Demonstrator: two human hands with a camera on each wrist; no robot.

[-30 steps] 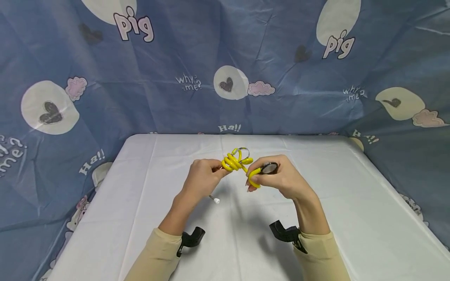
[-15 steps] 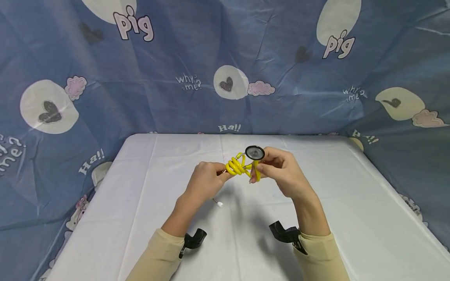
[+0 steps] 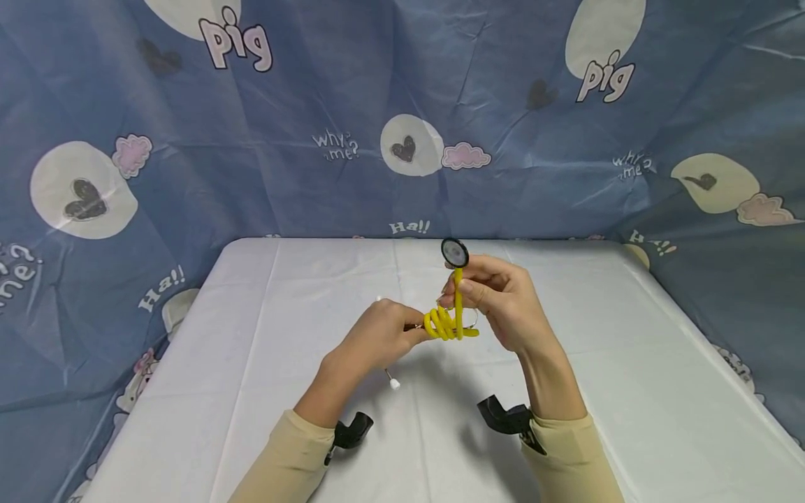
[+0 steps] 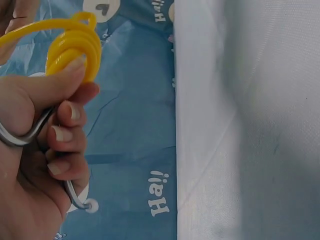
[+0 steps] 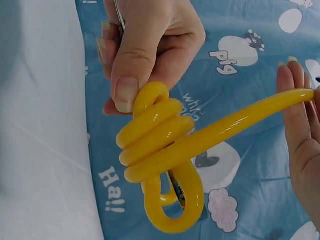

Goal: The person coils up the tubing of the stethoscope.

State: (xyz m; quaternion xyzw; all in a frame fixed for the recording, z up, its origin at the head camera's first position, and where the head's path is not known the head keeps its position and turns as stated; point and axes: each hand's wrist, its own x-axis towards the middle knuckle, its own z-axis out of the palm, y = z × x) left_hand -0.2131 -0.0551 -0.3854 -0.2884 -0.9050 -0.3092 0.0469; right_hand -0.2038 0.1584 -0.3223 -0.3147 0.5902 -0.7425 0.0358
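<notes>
yellow tubing (image 3: 459, 311) runs upward — its coil (image 5: 155, 132) pinched by left hand (image 3: 385, 330), upper end (image 3: 458, 276) by right hand (image 3: 503, 299).

the tubing (image 5: 157, 140) is yellow, the backdrop (image 3: 528, 188) cloud-patterned blue.

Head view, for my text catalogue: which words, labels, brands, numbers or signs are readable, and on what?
"pig": blue fabric backdrop, twice.
"why me?": same backdrop; far-left one cut off.
"Ha!!": same backdrop.
Yellow-tubed stethoscope with black-rimmed disc: none readable.
Lower-right print: too small.
</notes>
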